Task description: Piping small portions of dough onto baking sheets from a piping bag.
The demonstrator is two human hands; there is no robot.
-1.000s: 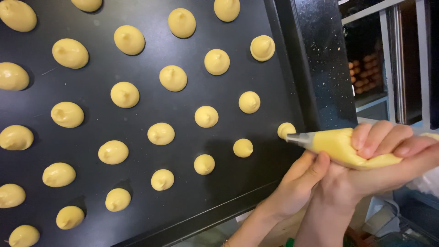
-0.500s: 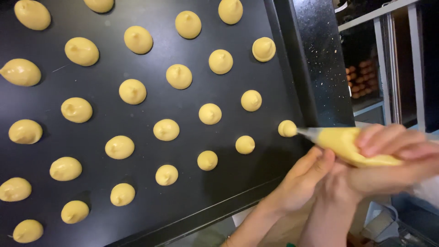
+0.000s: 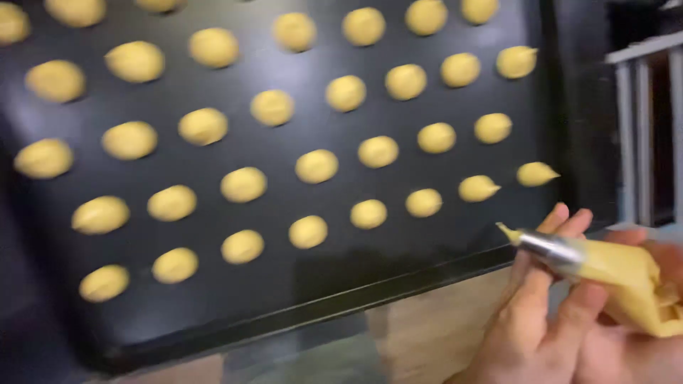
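— Where do we look from?
— We have one view only, worn on the head, facing steeply down and close over the black baking tray, which fills most of the frame.
— And the edges?
— Our hands enter at the lower right; a metal rack shows at far right.

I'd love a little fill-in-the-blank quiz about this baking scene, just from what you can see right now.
1. The mounds of dough on the tray are ____ in colour.
2. The piping bag ends in a ____ nozzle.
3. The tray itself is ____ in colour.
4. The nozzle's tip is held off the tray's ____ edge, touching no mound.

Missing words: yellow; metal; black; near
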